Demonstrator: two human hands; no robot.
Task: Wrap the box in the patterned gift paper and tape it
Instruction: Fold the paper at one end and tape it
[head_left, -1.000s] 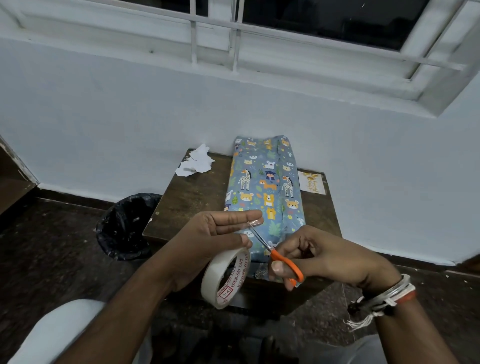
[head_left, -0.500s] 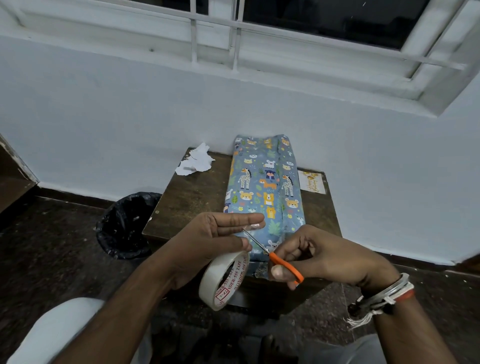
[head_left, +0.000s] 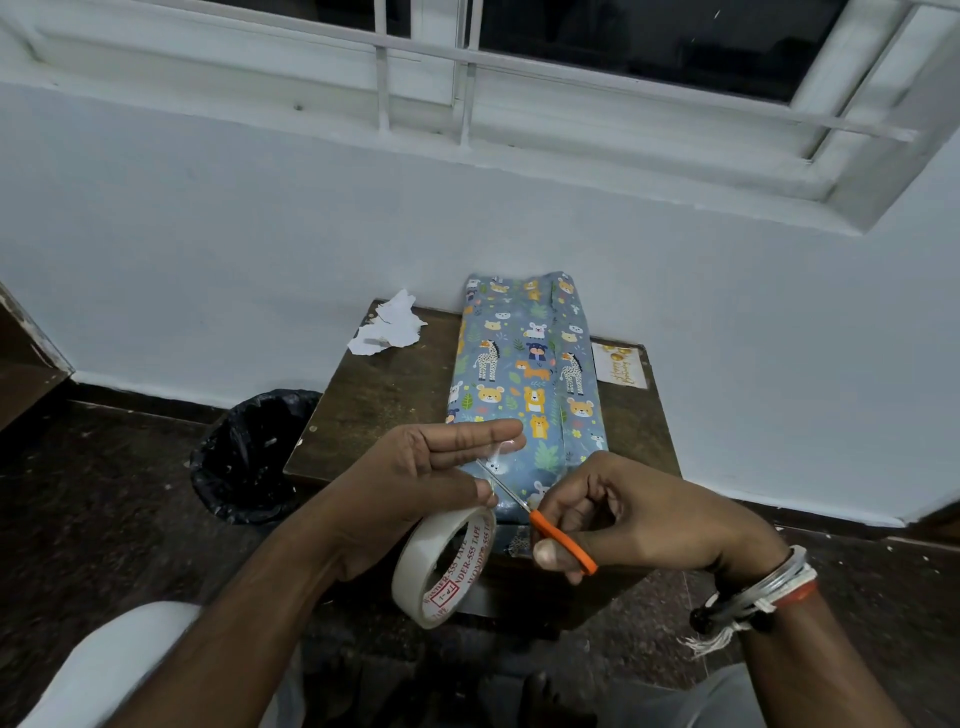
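Note:
The box (head_left: 524, 384), covered in blue paper printed with animals, lies lengthwise on a small brown table (head_left: 384, 395). In front of its near end my left hand (head_left: 426, 478) holds a roll of clear tape (head_left: 447, 566), a short strip stretched from the roll up to my straight fingertips. My right hand (head_left: 639, 519) grips orange-handled scissors (head_left: 550, 530). Their thin blades point up and left, with the tips at the strip between my left thumb and fingers.
Torn white paper scraps (head_left: 389, 327) lie at the table's far left corner. A small gold-printed card (head_left: 621, 366) sits right of the box. A black-lined bin (head_left: 249, 452) stands on the dark floor left of the table. A white wall and window rise behind.
The scissor blades have slid a little further up and left into the tape strip. Both hands and the roll have barely shifted.

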